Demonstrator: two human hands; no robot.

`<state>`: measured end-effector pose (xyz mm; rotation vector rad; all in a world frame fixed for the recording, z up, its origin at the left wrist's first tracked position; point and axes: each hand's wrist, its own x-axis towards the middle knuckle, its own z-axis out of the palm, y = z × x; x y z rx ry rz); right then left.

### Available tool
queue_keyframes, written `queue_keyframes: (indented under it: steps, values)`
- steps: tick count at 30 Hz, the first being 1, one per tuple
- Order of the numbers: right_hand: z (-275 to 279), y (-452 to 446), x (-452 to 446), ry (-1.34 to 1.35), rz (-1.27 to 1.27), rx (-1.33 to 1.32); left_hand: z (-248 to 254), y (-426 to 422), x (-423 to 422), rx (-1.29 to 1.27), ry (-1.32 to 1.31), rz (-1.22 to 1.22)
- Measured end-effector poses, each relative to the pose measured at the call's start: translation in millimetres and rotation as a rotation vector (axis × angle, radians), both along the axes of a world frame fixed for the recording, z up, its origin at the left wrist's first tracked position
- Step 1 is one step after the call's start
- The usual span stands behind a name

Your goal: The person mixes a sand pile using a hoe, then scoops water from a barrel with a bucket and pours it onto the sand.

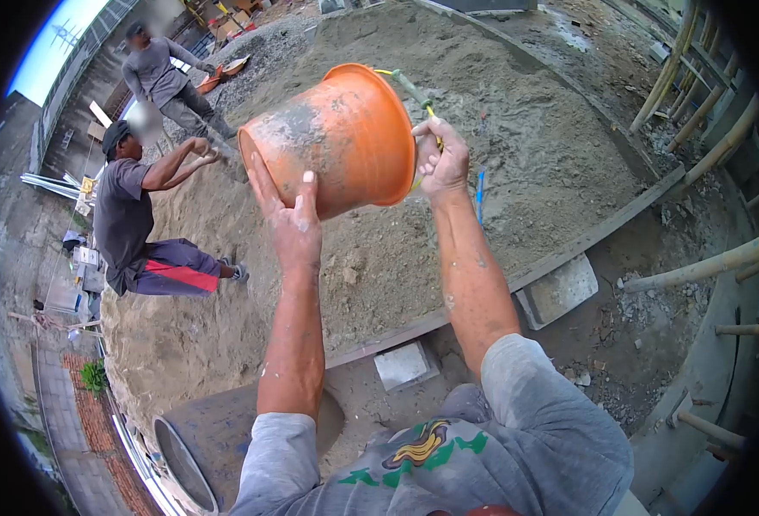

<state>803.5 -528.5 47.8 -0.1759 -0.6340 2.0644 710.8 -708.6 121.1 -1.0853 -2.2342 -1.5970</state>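
Note:
An orange bucket (354, 142), smeared with grey cement, is held up in front of me, tilted on its side with its rim to the right. My left hand (293, 224) presses against the bucket's side near the base, thumb and fingers around it. With closed fingers, my right hand (444, 159) grips the bucket's handle (407, 89), a yellow cord with a pale green grip, beside the rim. The inside of the bucket is hidden from this angle.
Below the bucket lies sand (379, 275), edged by a wooden board (560, 254). Concrete blocks (403, 365) and a large drum (225, 439) stand nearer me. Two people (126, 202) are at left; bamboo poles (697, 262) are at right.

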Motion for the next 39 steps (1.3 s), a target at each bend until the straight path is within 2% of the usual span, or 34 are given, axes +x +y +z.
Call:
queue_keyframes:
  steps: [2, 4, 8, 10, 13, 15, 17, 19, 21, 23, 25, 28, 31, 33, 34, 35, 37, 39]
  values:
    - [-17, -4, 1, 0.142, -0.083, -0.127, 16, 6, 12, -0.135, 0.212, 0.046]
    - [-13, -28, 10, 0.231, -0.007, -0.259, 25, 2, 29, -0.228, 0.279, 0.071]
    - [-33, -78, -3, -0.128, 0.082, -0.132, 20, -42, 36, -0.337, 0.363, 0.165]
    - [-30, -108, -9, -0.206, 0.171, -0.11, 19, -85, 33, -0.331, 0.356, 0.203]
    - [-9, -163, -38, -0.223, 0.311, -0.003, 18, -167, 17, -0.257, 0.433, 0.291]
    - [16, -202, -57, -0.199, 0.426, 0.109, 17, -223, 4, -0.039, 0.304, 0.289]
    - [63, -273, -81, -0.12, 0.586, 0.225, 24, -296, 1, 0.176, 0.206, 0.386]
    - [86, -344, -113, -0.105, 0.733, 0.376, 35, -379, 1, 0.182, 0.273, 0.547]
    - [124, -443, -131, -0.035, 0.91, 0.422, 50, -467, 4, 0.133, 0.353, 0.76]
    - [138, -537, -157, -0.016, 1.064, 0.477, 67, -558, 9, 0.182, 0.359, 0.89]
    - [135, -631, -180, -0.055, 1.211, 0.56, 79, -643, 16, 0.195, 0.376, 1.039]
    - [111, -774, -202, -0.185, 1.444, 0.529, 93, -755, 27, 0.138, 0.218, 1.152]
    - [55, -872, -216, -0.495, 1.572, 0.601, 69, -847, 17, -0.004, -0.188, 1.297]
    - [25, -899, -221, -0.623, 1.499, 0.798, 20, -893, 4, -0.031, -0.354, 1.254]
    - [25, -900, -227, -0.732, 1.427, 0.743, 4, -903, -3, -0.136, -0.3, 1.244]
    - [12, -898, -243, -0.806, 1.471, 0.771, -10, -904, -12, -0.24, -0.238, 1.21]
    - [-9, -890, -260, -0.887, 1.448, 0.892, -12, -884, -31, -0.364, -0.311, 1.161]
    - [-18, -884, -264, -0.992, 1.355, 1.006, -40, -889, -59, -0.57, -0.334, 1.162]
